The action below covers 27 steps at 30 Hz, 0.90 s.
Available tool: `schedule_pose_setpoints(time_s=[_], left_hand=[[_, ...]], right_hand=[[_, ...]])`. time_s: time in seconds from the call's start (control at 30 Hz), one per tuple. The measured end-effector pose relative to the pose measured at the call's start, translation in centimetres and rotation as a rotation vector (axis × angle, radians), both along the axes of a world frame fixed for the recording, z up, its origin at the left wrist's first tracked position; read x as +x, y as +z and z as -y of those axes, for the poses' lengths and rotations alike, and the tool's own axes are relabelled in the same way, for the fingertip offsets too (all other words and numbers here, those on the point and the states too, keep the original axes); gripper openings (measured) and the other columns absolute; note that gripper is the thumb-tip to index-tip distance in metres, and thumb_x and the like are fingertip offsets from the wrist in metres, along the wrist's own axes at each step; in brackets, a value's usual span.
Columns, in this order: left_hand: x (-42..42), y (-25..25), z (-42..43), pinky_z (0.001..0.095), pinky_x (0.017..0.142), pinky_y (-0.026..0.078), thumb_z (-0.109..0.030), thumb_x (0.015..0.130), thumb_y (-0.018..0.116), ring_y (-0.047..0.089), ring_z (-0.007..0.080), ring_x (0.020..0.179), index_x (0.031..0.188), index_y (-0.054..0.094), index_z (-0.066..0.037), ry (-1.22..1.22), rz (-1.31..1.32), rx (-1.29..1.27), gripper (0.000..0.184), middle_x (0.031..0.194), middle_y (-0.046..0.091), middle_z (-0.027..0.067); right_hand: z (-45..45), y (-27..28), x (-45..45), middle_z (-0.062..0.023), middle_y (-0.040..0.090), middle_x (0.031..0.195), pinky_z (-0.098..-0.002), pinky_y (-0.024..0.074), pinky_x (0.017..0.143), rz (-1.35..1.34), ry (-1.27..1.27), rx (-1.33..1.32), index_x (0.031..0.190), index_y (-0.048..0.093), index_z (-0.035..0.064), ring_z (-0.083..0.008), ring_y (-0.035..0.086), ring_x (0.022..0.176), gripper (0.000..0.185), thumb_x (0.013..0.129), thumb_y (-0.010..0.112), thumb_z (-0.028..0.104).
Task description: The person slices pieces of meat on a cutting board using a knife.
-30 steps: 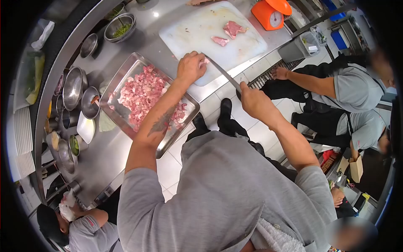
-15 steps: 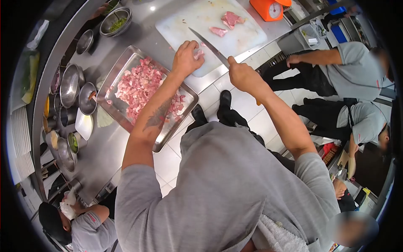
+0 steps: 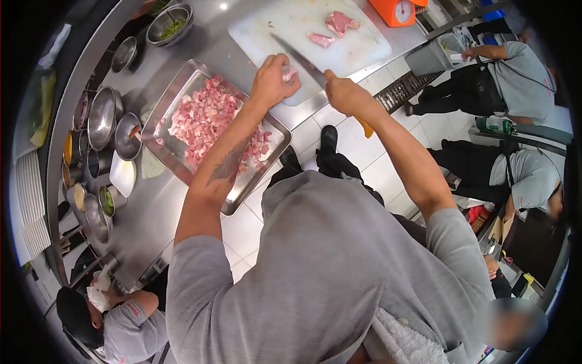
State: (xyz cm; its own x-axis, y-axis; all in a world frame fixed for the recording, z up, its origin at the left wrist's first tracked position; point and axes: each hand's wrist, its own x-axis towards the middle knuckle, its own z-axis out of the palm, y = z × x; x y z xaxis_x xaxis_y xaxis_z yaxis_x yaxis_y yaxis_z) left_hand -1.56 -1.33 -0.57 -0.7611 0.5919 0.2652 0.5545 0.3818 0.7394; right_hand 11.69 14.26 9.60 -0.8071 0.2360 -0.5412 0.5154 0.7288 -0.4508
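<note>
My left hand (image 3: pixel 274 80) is closed, its curled fingers on a small piece of raw meat (image 3: pixel 290 74) near the front edge of the white cutting board (image 3: pixel 254 33). In my right hand (image 3: pixel 353 98) is a knife (image 3: pixel 298 56) with a yellow-orange handle. Its long blade slants over the board, just right of the piece under my left hand. Two more pieces of meat, a larger one (image 3: pixel 342 24) and a smaller one (image 3: pixel 320 40), lie farther back. Below my left forearm, a metal tray (image 3: pixel 159 109) holds diced raw meat (image 3: pixel 203 118).
An orange scale (image 3: pixel 397 11) stands right of the board. Several metal bowls (image 3: pixel 103 121) line the left side of the steel counter, and a bowl of green pieces (image 3: pixel 171 27) sits at the back. Co-workers (image 3: pixel 521 79) stand at the right; another person (image 3: pixel 130 327) is at lower left.
The view has shifted slightly. My right hand and the knife have moved a little relative to the board, and the handle's end shows more. A co-worker at the upper right has moved.
</note>
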Motion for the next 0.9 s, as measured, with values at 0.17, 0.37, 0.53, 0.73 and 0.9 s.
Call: schedule_pose_setpoints(time_s=[0.17,0.37,0.53,0.73,0.9], left_hand=[[-0.5,-1.1,0.5,0.0435,0.083,0.054,-0.014,0.079,0.075,0.066,0.0342,0.092,0.092,0.066,-0.004,-0.104,-0.094,-0.031,0.019,0.093,0.066,0.0119],[-1.1,-1.7,0.3,0.0422,0.080,0.055,-0.013,0.080,0.074,0.067,0.0340,0.086,0.089,0.068,-0.004,-0.124,-0.086,-0.039,0.014,0.090,0.067,0.0126],[-0.2,-1.2,1.3,0.0420,0.077,0.055,-0.014,0.081,0.074,0.067,0.0346,0.083,0.095,0.069,-0.005,-0.104,-0.068,-0.044,0.018,0.091,0.067,0.0138],[-0.2,-1.0,1.3,0.0446,0.078,0.054,-0.016,0.080,0.073,0.067,0.0359,0.086,0.099,0.068,-0.006,-0.081,-0.090,-0.146,0.022,0.094,0.066,0.0142],[-0.5,-0.7,0.7,0.0449,0.078,0.054,-0.014,0.079,0.072,0.067,0.0366,0.086,0.093,0.068,-0.006,-0.090,-0.079,-0.090,0.017,0.092,0.066,0.0139]], right_hand=[[-0.8,-0.4,3.9,-0.0341,0.068,0.082,-0.0594,0.0530,0.073,-0.153,0.164,0.220,0.118,0.047,-0.0026,-0.0510,0.069,0.080,0.023,0.099,0.044,0.010],[0.7,-3.4,5.8,-0.0370,0.069,0.094,-0.0590,0.0549,0.083,-0.104,0.174,0.155,0.127,0.048,-0.0066,-0.0519,0.070,0.092,0.036,0.093,0.042,0.002],[0.3,-4.2,-1.3,-0.0361,0.069,0.096,-0.0601,0.0546,0.081,-0.052,0.053,-0.052,0.131,0.045,-0.0019,-0.0510,0.070,0.089,0.036,0.096,0.042,0.007],[-0.7,-0.6,0.8,-0.0351,0.069,0.092,-0.0591,0.0544,0.077,-0.162,0.125,0.165,0.122,0.048,-0.0030,-0.0516,0.069,0.086,0.029,0.096,0.044,0.006],[-0.3,2.7,5.1,-0.0348,0.069,0.089,-0.0603,0.0536,0.078,-0.060,0.250,0.253,0.121,0.049,-0.0043,-0.0522,0.069,0.086,0.030,0.093,0.045,0.004]])
